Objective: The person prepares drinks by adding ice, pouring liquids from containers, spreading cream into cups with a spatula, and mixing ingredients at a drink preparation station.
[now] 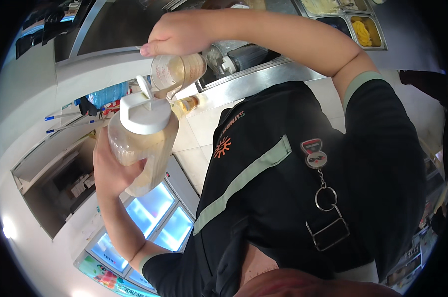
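My left hand [116, 171] is wrapped round the body of a clear plastic pitcher [143, 148] filled with a pale tan liquid. It has a white lid [149, 117] whose small spout cap is flipped up. Above it in the picture, my right hand [182, 34] grips a clear measuring cup [179, 69] with red markings, tilted and partly covered by the hand. A tan streak of liquid [168, 91] shows between the lid's spout and the cup's rim; its direction of flow is hard to tell.
Beyond the cup runs a steel counter [263, 76] with a recessed well holding a dark container [246, 57]. Food pans, one with yellow pieces [361, 32], sit at the upper right. A yellowish bottle [185, 105] is behind the pitcher; a lit glass-door fridge [152, 203] stands lower left.
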